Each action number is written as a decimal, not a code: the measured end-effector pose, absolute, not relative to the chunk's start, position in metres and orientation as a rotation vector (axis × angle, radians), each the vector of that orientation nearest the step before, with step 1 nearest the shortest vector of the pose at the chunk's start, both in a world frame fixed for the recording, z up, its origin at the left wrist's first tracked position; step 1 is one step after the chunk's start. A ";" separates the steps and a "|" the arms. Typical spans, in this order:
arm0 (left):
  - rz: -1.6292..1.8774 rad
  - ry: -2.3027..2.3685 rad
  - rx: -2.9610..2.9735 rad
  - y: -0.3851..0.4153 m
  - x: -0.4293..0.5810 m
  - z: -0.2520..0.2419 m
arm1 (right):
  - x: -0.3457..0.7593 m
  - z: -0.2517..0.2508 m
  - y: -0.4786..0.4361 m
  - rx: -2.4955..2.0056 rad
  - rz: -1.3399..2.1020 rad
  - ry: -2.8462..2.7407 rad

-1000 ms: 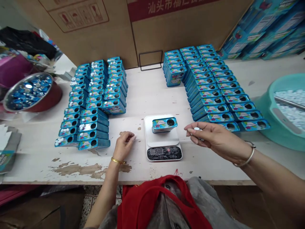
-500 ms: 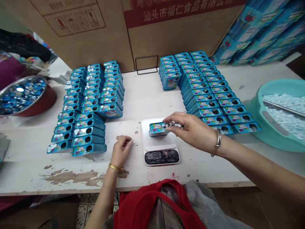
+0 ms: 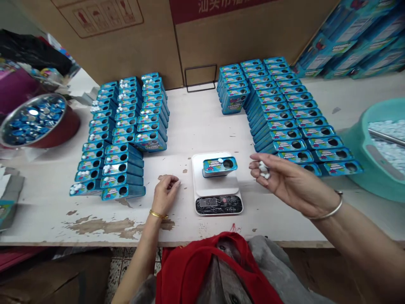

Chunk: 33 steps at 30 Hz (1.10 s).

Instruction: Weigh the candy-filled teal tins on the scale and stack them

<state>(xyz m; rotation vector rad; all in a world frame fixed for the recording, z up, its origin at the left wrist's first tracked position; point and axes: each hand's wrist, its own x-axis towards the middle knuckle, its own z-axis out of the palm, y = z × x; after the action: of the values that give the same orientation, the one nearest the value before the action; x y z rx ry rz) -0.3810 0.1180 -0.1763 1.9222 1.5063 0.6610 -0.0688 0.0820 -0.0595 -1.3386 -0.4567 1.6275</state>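
Observation:
My right hand [image 3: 284, 179] is closed around a few white candies [image 3: 263, 169], held above the table just right of the scale. On the white digital scale [image 3: 198, 177] stands a blue tin [image 3: 218, 171], its round hole open at the top and a white candy lying on its lid. Lit digits show on the scale's display. To the left of the scale my left hand [image 3: 165, 194] rests on the tabletop, fingers curled in and nothing visible in them.
Rows of blue tins [image 3: 123, 169] stand at left, many with candies on their lids; more tins [image 3: 284, 135] fill the right. A turquoise tub [image 3: 368, 169] of white candies is far right, a metal bowl [image 3: 60, 133] of shiny blue pieces far left. Cardboard boxes [image 3: 152, 46] stand behind.
My right hand has drawn back to the right, away from the tin on the scale, with candies still in it. One candy now lies on that tin's lid. My left hand stays put.

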 end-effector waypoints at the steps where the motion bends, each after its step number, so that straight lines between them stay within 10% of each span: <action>1: 0.659 1.508 1.922 0.118 -0.381 -0.176 | -0.066 -0.067 0.075 -1.335 1.641 -0.373; 22: 1.060 1.259 2.403 0.118 -0.322 -0.098 | -0.087 -0.094 0.052 -1.452 1.678 -0.577; 33: 0.649 1.166 2.454 0.147 -0.266 -0.062 | -0.101 -0.097 0.044 -1.165 1.838 -0.343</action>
<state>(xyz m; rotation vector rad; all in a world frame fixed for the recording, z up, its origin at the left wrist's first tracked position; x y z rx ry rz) -0.2664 0.1474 -0.0622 2.4544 1.1665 0.6494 -0.1011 0.0443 -0.0967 -1.1651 -0.3426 1.8384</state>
